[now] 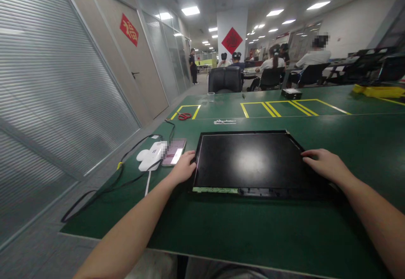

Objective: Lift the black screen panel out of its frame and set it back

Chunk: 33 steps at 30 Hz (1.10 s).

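Observation:
A black LCD display panel (249,161) lies flat on the green table, or nearly so, with a light reflected in its middle. Along its near edge runs a green circuit board strip (215,190). My left hand (185,167) grips the panel's left side, fingers closed at the frame. On the opposite side, my right hand (325,167) holds the right edge, thumb and fingers around it. The undersides of both grips are hidden. Just left of my left hand lies a phone (177,151), beside a white power strip (153,155).
Black cables (123,182) trail over the table's left edge. Red scissors (184,116), a small white tool (225,122), a clear cup (211,97), a black box (291,93) and yellow trays (379,91) stand farther back. Several people sit beyond an office chair (224,79).

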Each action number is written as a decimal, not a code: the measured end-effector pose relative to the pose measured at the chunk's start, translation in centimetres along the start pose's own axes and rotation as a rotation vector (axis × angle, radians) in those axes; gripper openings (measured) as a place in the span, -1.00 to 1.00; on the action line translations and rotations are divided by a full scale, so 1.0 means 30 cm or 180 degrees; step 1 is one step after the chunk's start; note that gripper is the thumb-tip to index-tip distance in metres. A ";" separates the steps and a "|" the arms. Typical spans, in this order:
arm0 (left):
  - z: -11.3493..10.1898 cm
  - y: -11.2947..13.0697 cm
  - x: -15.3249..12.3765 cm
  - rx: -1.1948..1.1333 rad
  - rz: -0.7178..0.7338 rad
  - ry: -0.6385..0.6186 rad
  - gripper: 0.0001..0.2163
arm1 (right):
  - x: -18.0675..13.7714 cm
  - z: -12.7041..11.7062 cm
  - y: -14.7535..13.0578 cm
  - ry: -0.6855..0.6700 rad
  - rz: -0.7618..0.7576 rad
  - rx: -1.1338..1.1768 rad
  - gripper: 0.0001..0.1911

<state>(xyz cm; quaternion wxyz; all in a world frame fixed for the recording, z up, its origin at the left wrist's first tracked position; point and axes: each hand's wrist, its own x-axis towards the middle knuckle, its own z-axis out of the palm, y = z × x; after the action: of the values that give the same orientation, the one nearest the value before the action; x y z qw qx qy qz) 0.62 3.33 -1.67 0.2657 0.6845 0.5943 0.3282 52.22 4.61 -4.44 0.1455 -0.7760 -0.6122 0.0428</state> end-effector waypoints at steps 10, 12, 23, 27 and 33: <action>0.026 0.046 -0.029 -0.2015 -0.1040 0.0124 -0.44 | 0.020 0.014 0.030 0.0074 0.0015 0.0013 -0.61; 0.034 0.050 -0.030 -0.2351 -0.1228 0.0148 -0.40 | 0.019 0.011 0.029 0.0066 0.0045 0.0019 -0.61; 0.058 0.074 -0.039 -0.3197 -0.1614 0.0225 -0.15 | 0.029 0.008 0.039 -0.0060 0.0080 0.0028 -0.57; 0.048 0.089 -0.052 -0.3219 -0.1551 0.0046 -0.14 | 0.031 0.019 0.050 -0.0001 -0.0002 0.0042 -0.58; 0.036 0.092 -0.041 -0.3389 -0.1177 -0.0208 -0.45 | 0.023 0.024 0.041 0.0075 -0.0065 0.0082 -0.57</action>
<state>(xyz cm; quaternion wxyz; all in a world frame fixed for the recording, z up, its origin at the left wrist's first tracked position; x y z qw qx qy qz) 3.11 1.72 -0.44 0.6457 0.3502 0.4482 0.5094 53.36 5.16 -5.38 0.1631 -0.7683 -0.6177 0.0401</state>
